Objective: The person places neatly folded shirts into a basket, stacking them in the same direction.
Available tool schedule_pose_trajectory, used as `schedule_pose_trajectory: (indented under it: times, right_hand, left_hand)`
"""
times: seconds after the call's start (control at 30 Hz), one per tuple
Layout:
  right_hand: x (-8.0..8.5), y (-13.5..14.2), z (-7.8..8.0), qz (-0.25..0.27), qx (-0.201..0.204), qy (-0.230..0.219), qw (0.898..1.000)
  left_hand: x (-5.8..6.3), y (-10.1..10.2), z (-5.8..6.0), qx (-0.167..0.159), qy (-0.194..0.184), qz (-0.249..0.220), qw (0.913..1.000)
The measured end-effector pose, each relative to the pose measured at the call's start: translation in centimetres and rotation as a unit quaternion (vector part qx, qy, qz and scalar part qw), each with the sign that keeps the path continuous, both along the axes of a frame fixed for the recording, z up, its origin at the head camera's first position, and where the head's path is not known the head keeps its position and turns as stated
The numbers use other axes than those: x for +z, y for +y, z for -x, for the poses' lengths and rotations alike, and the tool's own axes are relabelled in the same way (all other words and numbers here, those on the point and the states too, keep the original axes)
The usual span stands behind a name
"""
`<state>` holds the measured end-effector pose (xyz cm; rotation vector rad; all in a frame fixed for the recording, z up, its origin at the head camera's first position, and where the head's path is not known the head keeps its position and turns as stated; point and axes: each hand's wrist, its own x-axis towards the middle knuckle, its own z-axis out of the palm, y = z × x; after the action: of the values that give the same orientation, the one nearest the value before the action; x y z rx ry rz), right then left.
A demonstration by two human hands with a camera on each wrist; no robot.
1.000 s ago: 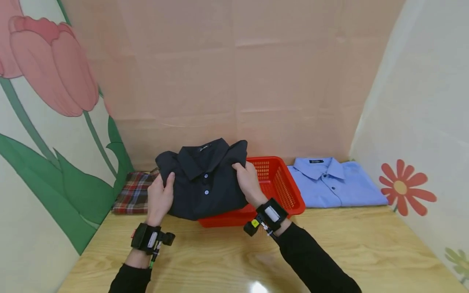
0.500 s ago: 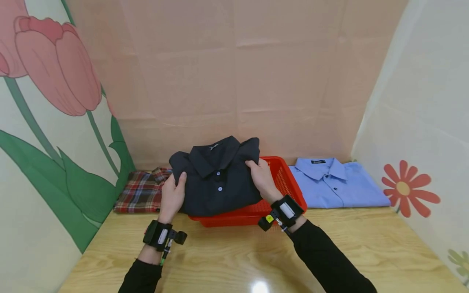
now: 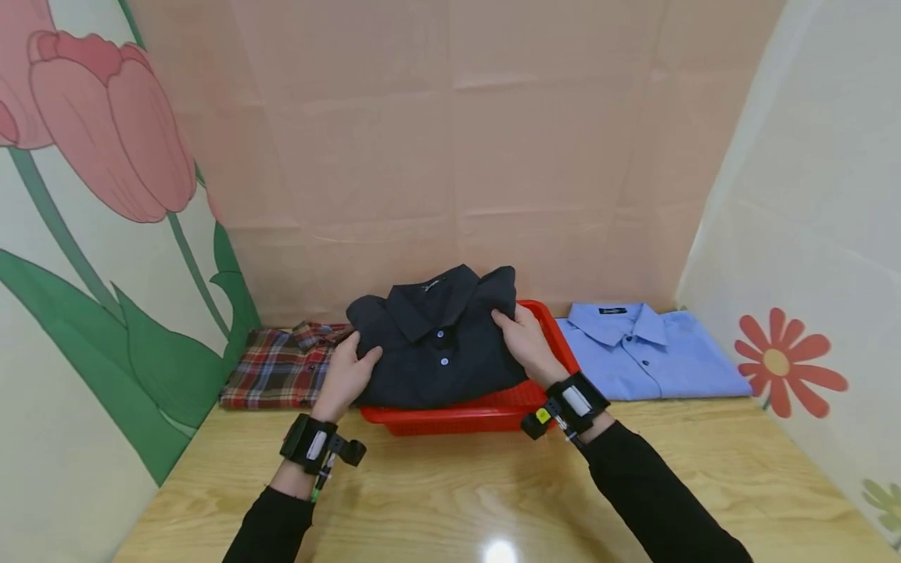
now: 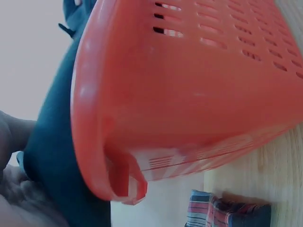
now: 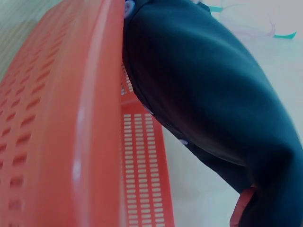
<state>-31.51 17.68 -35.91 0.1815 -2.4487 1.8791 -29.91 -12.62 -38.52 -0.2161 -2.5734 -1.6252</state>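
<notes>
Black collared shirt (image 3: 425, 367) in hands (image 3: 346, 377) over slotted plastic basket (image 3: 450, 421)

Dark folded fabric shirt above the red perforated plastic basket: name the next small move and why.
Probably lower the dark folded fabric shirt gently into the red perforated plastic basket: the left hand and right hand grip its sides, holding it above the basket.

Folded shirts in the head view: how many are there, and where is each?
3. The dark shirt is held over the red basket; the plaid shirt lies on the table at its left, the light blue shirt at its right. Any inside the basket could be hidden.
</notes>
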Motion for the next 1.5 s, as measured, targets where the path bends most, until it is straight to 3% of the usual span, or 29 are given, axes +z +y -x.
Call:
schedule_pose_trajectory:
  times: [0.3,0.43,0.7,0.83,0.97,1.23,1.5]
  right_hand:
    - [-0.6,2.1,0.5,-0.087,-0.002,-0.022,0.996]
    - [-0.8,2.9,0.7,-0.099,-0.002,-0.026,0.995]
    - [-1.1,4.1,1.1,-0.107,0.007,-0.007,0.994]
    - [-1.6,4.8,1.6,-0.109,0.011,-0.009,0.994]
    - [-2.2,5.2,1.8,-0.124,0.012,-0.029,0.992]
    - [-2.8,5.4,1.8,-0.178,0.001,-0.042,0.983]
    - [-3.3,5.9,2.0,-0.243,0.017,-0.069,0.967]
  left_hand:
    - [-0.1,1.0,0.3,-0.014,0.005,0.036,0.9993]
    - [0.0,1.5,0.6,-0.027,-0.001,0.047,0.9985]
    - [0.4,2.2,1.2,-0.088,-0.068,0.004,0.9938]
    - [0.4,2.5,1.6,-0.103,-0.102,0.007,0.9894]
    - [0.0,2.9,1.7,-0.117,-0.113,0.03,0.9861]
    - [-0.5,3.9,1.3,-0.131,-0.092,0.091,0.9829]
    - [-1.7,4.7,1.6,-0.131,-0.08,0.154,0.9761]
